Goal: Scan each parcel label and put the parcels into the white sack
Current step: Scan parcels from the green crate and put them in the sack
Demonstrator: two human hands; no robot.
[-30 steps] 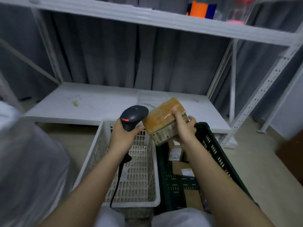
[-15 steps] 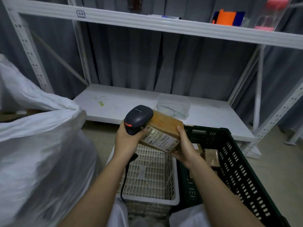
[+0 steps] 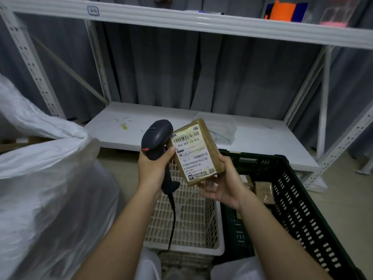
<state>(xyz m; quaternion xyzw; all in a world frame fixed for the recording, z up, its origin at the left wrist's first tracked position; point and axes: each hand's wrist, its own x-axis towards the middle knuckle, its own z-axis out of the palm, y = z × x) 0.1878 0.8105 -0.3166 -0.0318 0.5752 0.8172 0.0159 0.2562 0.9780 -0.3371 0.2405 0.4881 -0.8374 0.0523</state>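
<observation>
My right hand (image 3: 223, 184) holds a small brown parcel (image 3: 196, 151) upright from below and at its right edge, its white barcode label facing me. My left hand (image 3: 153, 168) grips a black handheld scanner (image 3: 156, 138) right beside the parcel's left edge, the cable hanging down. The white sack (image 3: 50, 188) bulges at the left, its mouth at about hand height. More brown parcels (image 3: 263, 191) lie in the dark green crate (image 3: 302, 209) at the right.
A white slotted basket (image 3: 187, 215) stands below my hands, between the sack and the green crate. Behind is a white metal rack with a low shelf (image 3: 201, 126) holding a clear plastic tub (image 3: 220, 126); coloured items sit on the upper shelf.
The view has swung left, bringing the sack into sight. My right hand has turned the parcel so its label faces me. The scanner stays close at the parcel's left.
</observation>
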